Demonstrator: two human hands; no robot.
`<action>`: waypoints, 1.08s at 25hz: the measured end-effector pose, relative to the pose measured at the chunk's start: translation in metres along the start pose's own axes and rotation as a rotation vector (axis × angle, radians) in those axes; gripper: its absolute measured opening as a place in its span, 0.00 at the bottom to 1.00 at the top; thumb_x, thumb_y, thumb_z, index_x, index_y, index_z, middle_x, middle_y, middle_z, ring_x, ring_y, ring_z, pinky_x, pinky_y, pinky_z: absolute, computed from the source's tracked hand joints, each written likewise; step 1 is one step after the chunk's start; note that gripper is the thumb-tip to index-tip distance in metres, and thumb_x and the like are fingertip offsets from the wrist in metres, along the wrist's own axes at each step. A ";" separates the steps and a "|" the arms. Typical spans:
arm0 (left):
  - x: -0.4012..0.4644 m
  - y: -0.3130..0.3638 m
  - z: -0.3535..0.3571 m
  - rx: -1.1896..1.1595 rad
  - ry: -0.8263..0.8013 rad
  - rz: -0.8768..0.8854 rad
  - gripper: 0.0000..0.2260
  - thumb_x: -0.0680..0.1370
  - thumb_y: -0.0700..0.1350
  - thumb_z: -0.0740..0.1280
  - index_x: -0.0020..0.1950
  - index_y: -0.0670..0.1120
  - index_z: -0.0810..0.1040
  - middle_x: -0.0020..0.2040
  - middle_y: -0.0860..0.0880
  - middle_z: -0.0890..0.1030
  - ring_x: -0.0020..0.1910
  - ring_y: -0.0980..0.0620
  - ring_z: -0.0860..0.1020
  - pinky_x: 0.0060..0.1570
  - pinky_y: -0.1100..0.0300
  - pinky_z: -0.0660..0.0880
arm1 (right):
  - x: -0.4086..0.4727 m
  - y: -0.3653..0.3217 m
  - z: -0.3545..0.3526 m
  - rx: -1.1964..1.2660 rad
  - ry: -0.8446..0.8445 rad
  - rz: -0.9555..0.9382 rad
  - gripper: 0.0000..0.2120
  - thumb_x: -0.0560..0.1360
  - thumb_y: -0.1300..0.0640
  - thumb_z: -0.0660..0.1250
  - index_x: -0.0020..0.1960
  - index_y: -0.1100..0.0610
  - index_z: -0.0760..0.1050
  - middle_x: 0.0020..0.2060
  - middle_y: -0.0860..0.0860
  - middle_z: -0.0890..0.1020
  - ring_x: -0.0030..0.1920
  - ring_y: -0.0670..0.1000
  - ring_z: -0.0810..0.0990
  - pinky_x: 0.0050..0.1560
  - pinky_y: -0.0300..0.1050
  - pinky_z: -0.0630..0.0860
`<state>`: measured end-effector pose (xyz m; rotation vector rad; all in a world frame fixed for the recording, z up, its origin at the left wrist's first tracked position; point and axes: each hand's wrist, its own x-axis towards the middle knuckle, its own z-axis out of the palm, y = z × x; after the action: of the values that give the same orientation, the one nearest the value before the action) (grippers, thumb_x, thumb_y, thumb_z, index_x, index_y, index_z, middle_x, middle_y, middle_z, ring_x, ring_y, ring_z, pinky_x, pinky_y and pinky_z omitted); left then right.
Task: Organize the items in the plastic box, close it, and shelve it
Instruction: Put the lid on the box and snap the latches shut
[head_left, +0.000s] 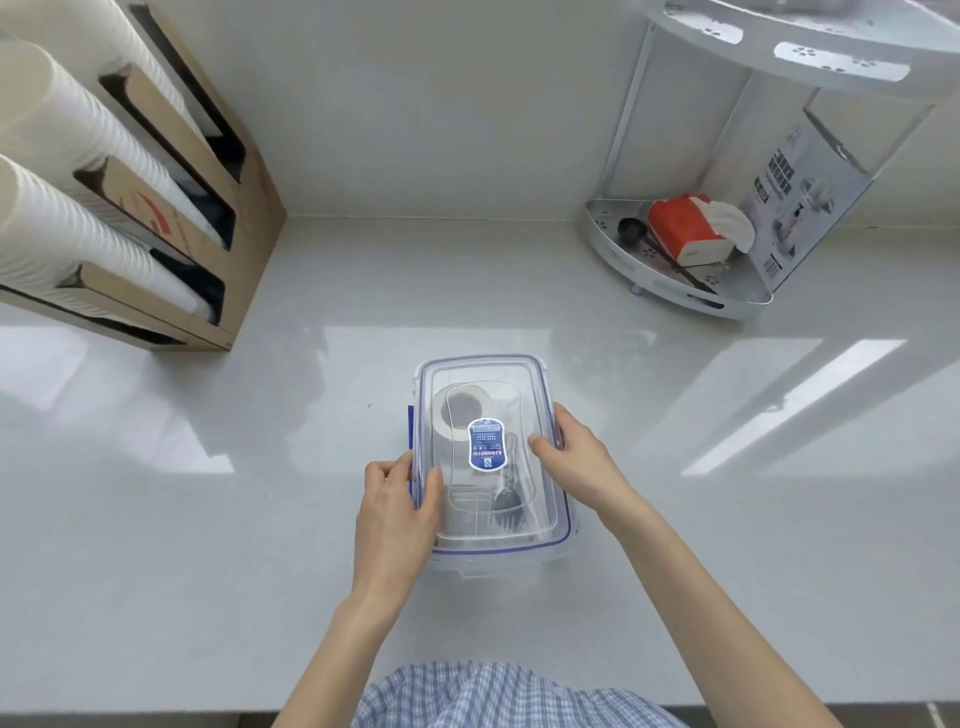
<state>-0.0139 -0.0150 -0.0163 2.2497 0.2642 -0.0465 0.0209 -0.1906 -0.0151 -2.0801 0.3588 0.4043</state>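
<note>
Your left hand and right hand clasp one clear lidded plastic box, long axis pointing away across the white counter.

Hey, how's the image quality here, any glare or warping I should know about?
Head view: bright window-shaped glare on the glossy counter at both sides; wide-angle warping bends the cup stacks and corner rack at the edges; the plastic box and both hands, left and right, look sharp, evenly lit, with soft shadows.

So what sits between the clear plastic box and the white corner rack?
Nothing: the head view shows only bare glossy white countertop between the clear plastic box and the white corner rack.
</note>
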 end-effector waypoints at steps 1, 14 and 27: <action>-0.001 -0.001 0.000 0.003 -0.008 -0.014 0.13 0.78 0.47 0.59 0.59 0.41 0.74 0.48 0.49 0.68 0.37 0.52 0.72 0.38 0.67 0.59 | 0.000 0.000 0.000 -0.007 -0.004 0.001 0.24 0.76 0.54 0.57 0.71 0.58 0.60 0.69 0.54 0.70 0.68 0.55 0.69 0.68 0.48 0.65; 0.000 -0.009 0.006 -0.169 -0.112 -0.136 0.18 0.77 0.47 0.60 0.66 0.44 0.66 0.62 0.44 0.68 0.58 0.47 0.70 0.62 0.52 0.67 | -0.009 0.007 -0.005 0.077 -0.009 0.211 0.37 0.73 0.43 0.63 0.74 0.59 0.54 0.72 0.58 0.65 0.71 0.56 0.65 0.69 0.50 0.64; 0.005 -0.007 0.010 -0.188 -0.098 -0.121 0.18 0.77 0.48 0.59 0.66 0.44 0.66 0.63 0.44 0.69 0.60 0.48 0.70 0.62 0.54 0.67 | -0.011 0.002 0.013 0.152 0.188 0.047 0.25 0.79 0.52 0.56 0.73 0.56 0.58 0.70 0.53 0.70 0.69 0.55 0.68 0.69 0.46 0.64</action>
<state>-0.0104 -0.0170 -0.0284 2.0365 0.3379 -0.1876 0.0081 -0.1792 -0.0189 -1.9680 0.5343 0.2021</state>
